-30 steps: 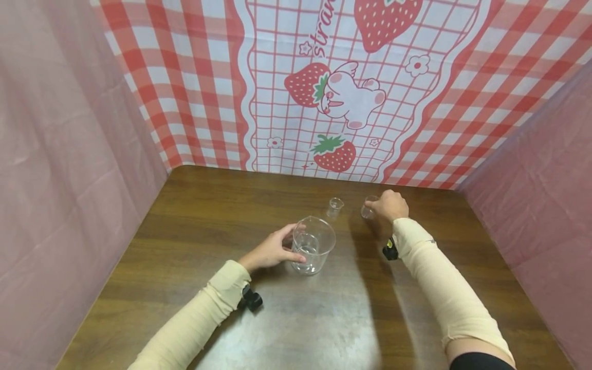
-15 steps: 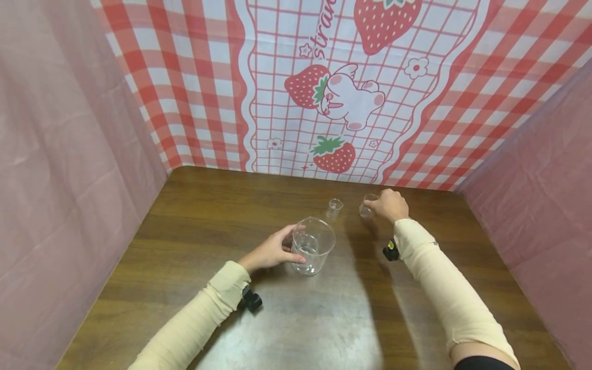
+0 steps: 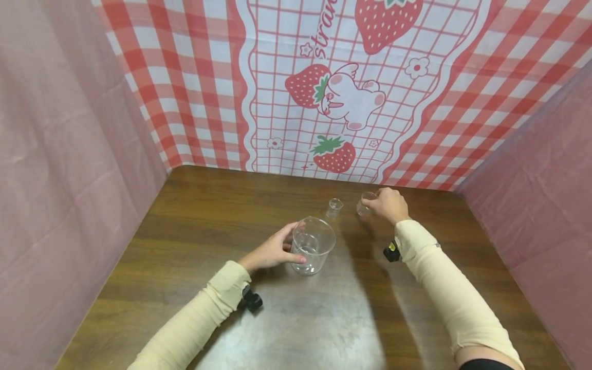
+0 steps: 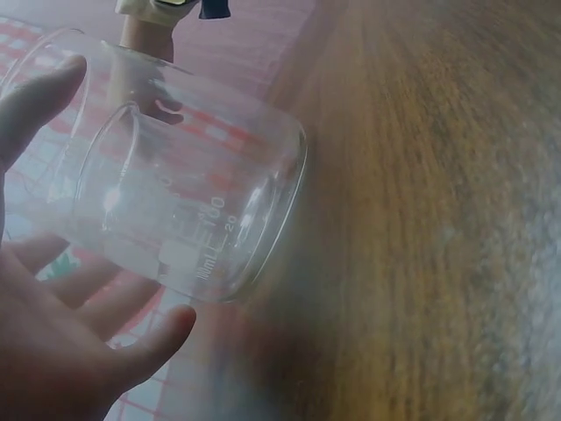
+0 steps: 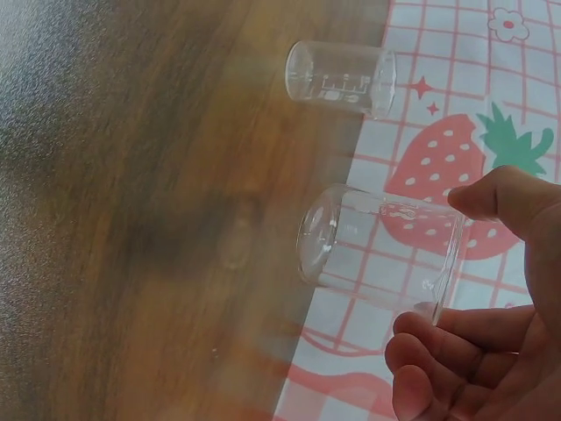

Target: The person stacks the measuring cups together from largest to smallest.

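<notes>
In the head view, my left hand [image 3: 273, 250] holds the side of a large glass beaker [image 3: 325, 247] that stands upright on the table. A medium beaker [image 4: 180, 202] with white markings sits inside it. Farther back, my right hand [image 3: 391, 205] pinches a small beaker [image 5: 381, 250] near its rim, thumb on one side and fingers on the other. That beaker hangs just above the table, its shadow lying below. To its left an even smaller beaker [image 3: 335, 208] stands upright on the wood, touched by neither hand.
The brown wooden table [image 3: 185, 216] ends at a red-and-white checked cloth [image 3: 203, 103] with strawberry prints behind it. Pink curtains [image 3: 69, 180] hang at both sides.
My right hand has raised the small beaker slightly and shifted it a little to the left. My left hand and the large beaker have stayed in place.
</notes>
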Motion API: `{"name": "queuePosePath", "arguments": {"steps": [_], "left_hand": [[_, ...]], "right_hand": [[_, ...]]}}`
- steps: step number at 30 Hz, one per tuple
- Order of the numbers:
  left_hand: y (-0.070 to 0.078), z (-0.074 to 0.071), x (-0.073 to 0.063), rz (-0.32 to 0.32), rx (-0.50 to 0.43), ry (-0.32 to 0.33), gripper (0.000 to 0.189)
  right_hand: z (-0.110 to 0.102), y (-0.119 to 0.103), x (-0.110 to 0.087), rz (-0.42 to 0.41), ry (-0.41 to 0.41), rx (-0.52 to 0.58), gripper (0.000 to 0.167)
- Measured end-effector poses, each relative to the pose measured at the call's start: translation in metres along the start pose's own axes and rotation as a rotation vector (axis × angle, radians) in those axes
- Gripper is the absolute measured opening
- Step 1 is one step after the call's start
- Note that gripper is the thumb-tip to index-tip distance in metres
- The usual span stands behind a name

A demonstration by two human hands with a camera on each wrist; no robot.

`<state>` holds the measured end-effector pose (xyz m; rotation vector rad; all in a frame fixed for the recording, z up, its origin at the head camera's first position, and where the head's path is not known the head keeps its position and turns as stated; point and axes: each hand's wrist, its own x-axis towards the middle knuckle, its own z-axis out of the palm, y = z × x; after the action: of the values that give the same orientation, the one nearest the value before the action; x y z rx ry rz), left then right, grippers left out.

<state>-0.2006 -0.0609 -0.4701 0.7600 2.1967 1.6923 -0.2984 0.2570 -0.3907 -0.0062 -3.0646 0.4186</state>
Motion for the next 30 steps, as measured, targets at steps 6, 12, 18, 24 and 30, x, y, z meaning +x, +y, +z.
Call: {"name": "queuePosePath", "arguments": {"steps": [6,12,18,24,30], "left_hand": [[-0.001,0.000,-0.001,0.020,-0.008,-0.008,0.090],[0.000,0.000,0.000,0.012,-0.003,-0.002,0.090],[-0.001,0.000,0.002,0.005,-0.001,0.004,0.088],[-0.001,0.000,0.002,-0.002,-0.007,0.006,0.085],[-0.002,0.000,0.002,0.004,-0.012,0.008,0.083]], "right_hand": [[-0.003,-0.004,-0.002,-0.020,0.017,0.011,0.043],[-0.006,-0.008,-0.004,-0.044,0.027,0.017,0.041],[-0.009,-0.011,-0.004,-0.043,0.019,0.027,0.046],[-0.011,-0.014,-0.005,-0.056,0.016,0.029,0.049],[-0.013,-0.017,-0.006,-0.073,0.033,0.032,0.045]]}}
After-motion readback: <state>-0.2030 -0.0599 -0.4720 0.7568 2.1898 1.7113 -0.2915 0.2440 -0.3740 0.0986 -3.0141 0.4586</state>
